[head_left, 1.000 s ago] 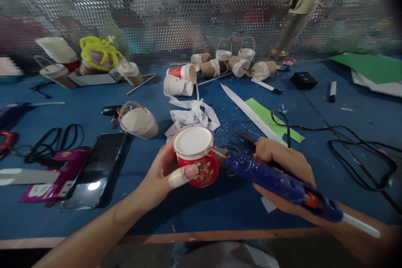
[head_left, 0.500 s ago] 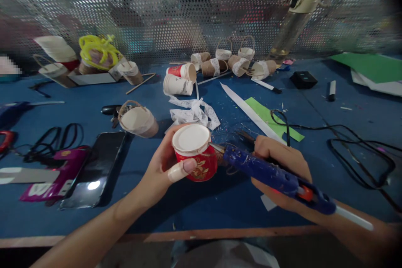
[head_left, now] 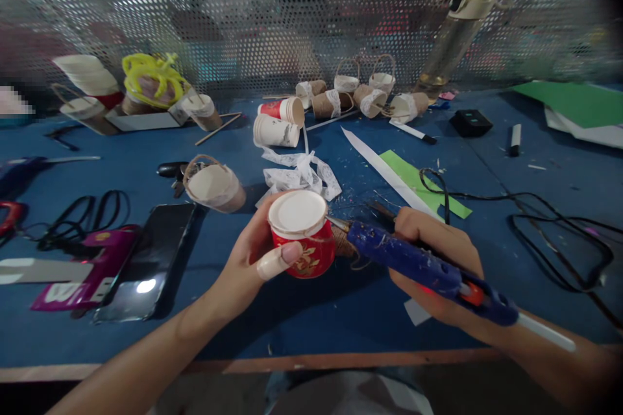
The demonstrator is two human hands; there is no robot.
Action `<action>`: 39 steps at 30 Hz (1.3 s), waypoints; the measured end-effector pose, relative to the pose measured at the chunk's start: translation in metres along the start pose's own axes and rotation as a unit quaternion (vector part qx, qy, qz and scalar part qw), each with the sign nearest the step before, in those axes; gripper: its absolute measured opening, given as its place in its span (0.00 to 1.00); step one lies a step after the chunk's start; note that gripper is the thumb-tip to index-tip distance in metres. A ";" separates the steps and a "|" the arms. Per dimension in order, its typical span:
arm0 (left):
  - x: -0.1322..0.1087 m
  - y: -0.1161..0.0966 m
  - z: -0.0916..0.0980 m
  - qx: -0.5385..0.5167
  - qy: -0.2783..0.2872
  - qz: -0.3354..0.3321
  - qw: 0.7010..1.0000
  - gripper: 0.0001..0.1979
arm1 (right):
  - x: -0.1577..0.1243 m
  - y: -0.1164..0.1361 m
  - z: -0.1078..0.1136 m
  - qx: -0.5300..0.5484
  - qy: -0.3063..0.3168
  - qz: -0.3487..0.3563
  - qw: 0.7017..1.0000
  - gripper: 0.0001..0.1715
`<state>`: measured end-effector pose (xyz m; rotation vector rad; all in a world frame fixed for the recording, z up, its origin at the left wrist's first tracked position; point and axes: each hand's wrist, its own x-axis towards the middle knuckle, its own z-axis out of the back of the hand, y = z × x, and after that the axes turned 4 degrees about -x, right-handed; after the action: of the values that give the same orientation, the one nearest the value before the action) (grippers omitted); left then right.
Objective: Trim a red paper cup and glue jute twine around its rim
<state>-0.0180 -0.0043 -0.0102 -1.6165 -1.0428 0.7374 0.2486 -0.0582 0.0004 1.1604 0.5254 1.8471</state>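
Item: red paper cup [head_left: 314, 253], centre of the frame, over the worktop [head_left: 345, 331]. White round end faces up; long axis near upright, lower end leaning slightly to frame right. Likely light, thin-walled, easily dented; best taken lightly around the side. My left fingers [head_left: 281, 259] curve around it, thumb across the front, the others mostly hidden behind.

Item: glue gun [head_left: 403, 258], right of centre. Long axis slants from centre to lower right; nozzle [head_left: 341, 224] points to upper left, just beside the cup; contact, cannot tell. Probably stiff plastic, moderately light, tip hot; grip by the handle. My right fingers [head_left: 421, 224] are wrapped closely about it.
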 end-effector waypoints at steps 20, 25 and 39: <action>0.001 0.000 -0.002 0.001 -0.012 -0.029 1.000 0.29 | -0.002 0.002 0.000 -0.019 0.021 0.001 1.000 0.17; 0.002 -0.002 -0.002 0.003 -0.021 -0.027 0.999 0.27 | -0.002 0.004 0.002 -0.009 0.013 -0.003 1.000 0.18; 0.002 -0.005 -0.006 -0.021 -0.039 -0.003 0.999 0.30 | -0.003 0.001 -0.002 -0.001 -0.013 -0.018 1.000 0.18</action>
<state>-0.0135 -0.0043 -0.0036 -1.6298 -1.1248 0.7853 0.2469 -0.0608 -0.0010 1.1645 0.5253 1.7999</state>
